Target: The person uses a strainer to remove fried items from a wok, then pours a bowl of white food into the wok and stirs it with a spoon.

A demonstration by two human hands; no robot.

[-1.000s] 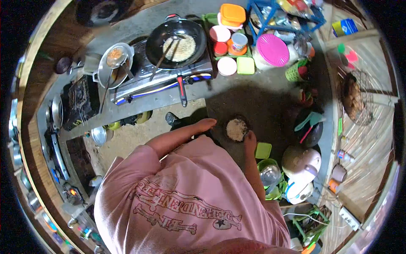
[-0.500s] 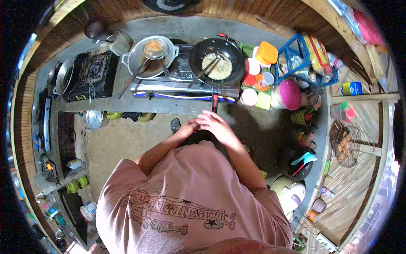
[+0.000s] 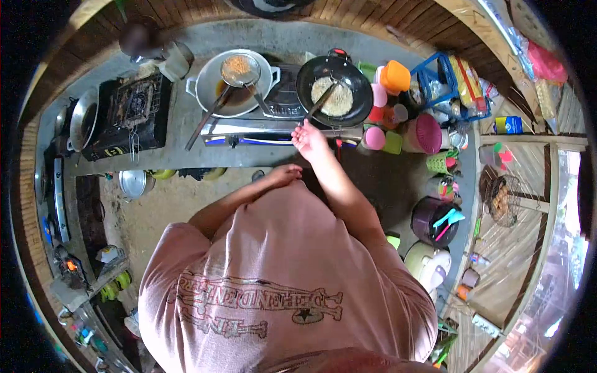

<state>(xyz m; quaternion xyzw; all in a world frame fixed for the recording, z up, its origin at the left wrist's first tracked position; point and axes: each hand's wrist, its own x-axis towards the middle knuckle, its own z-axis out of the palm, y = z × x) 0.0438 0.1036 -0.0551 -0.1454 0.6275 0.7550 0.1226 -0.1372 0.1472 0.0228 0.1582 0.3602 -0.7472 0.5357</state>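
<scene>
My right hand [image 3: 309, 143] reaches up to the front of the stove, its fingers curled at the handle end of a long dark spatula [image 3: 319, 104]. The spatula leans in a black wok [image 3: 362, 102], and its head is hidden in pale, foaming food [image 3: 339, 101] there. My left hand [image 3: 286, 176] stays low before my belly, fingers loosely bent, with nothing seen in it. To the left, a light metal pan [image 3: 198, 74] holds brown liquid. Across it rests a wire strainer [image 3: 239, 69] with browned bits inside.
Both pans sit on a gas stove [image 3: 283, 132]. Lidded tubs, including an orange one [image 3: 395, 77], and a blue rack [image 3: 429, 78] crowd the right side. On the left stands a black grill stove [image 3: 121, 118]. A wire basket [image 3: 502, 202] hangs at far right.
My hands have come apart from in front of my belly. My right hand has moved forward to the spatula handle, which now lies at a different angle; my left hand stays low.
</scene>
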